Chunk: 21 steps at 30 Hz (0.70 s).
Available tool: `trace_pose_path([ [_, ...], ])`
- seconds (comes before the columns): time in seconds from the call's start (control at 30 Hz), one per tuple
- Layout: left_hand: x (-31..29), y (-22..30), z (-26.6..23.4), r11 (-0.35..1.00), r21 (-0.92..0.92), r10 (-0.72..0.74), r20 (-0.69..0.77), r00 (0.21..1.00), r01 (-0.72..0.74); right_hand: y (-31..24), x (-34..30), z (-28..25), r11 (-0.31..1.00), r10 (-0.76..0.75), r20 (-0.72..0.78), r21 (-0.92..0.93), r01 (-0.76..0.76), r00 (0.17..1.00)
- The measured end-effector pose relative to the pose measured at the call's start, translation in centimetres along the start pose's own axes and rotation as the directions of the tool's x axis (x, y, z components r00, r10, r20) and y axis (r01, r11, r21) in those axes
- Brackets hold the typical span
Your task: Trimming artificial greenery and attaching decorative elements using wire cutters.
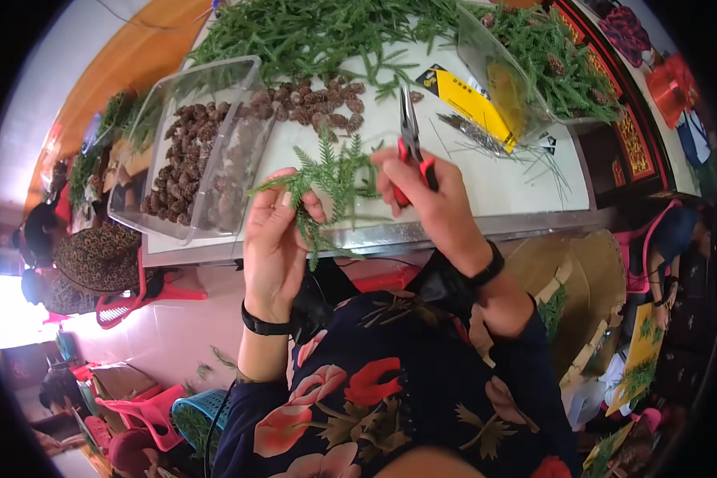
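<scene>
Between the fingers of my left hand point(275, 227) is a green artificial pine sprig point(331, 179), its needled branches fanning out to the right. My right hand point(430, 191) grips long-nose pliers point(409, 131) by their red and black handles, the jaws pointing up and away from me. The right fingertips are close to the sprig's right end; whether they touch it I cannot tell. Loose brown pine cones point(319, 103) lie on the white table point(534, 191) beyond the left hand. Thin wires point(474, 131) lie to the right of the pliers.
A clear plastic bin point(251, 68) of pine cones stands at the left. Green sprigs point(319, 32) are heaped along the far side. Another clear bin point(486, 48) with greenery and cones is at the right, beside a yellow package point(470, 99). Other people sit around the room's edges.
</scene>
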<state>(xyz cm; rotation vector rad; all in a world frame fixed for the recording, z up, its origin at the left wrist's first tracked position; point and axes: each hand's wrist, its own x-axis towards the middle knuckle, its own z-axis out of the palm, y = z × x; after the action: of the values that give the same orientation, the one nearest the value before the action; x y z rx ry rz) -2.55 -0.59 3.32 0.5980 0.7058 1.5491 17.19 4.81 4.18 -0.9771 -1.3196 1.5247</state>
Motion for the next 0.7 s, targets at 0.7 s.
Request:
trace_pose_path([
  [0.7, -0.9, -0.7, 0.2, 0.809, 0.575, -0.116, -0.039, 0.992, 0.118, 1.2, 1.9, 1.1, 0.935, -0.252, 0.027, -0.249, 0.251, 0.967],
])
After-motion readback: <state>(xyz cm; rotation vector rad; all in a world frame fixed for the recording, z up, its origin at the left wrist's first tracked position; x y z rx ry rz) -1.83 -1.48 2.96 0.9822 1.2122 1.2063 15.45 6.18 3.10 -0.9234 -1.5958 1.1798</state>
